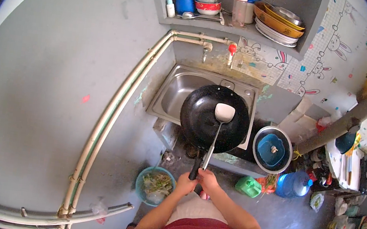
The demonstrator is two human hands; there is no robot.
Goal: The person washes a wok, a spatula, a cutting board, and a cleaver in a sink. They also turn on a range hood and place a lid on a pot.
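A black wok (200,116) is held over the stainless steel sink (182,83), covering much of its right side. My left hand (186,185) grips the wok's dark handle (195,166) near its end. A wok spatula (224,113) with a broad pale blade lies across the inside of the wok, its long handle pointing back at me. The end of that handle is in my right hand (208,181), close beside my left. Above the sink, two taps (231,53) come off the wall pipes, one with a red top.
Right of the sink sits a metal basin (256,148) holding a blue plastic bowl (265,151) with a small pale item. A turquoise bin (138,185) of vegetable scraps, a green jug (247,186) and a blue water bottle (290,185) stand below. Dishes fill the overhead shelf (222,29).
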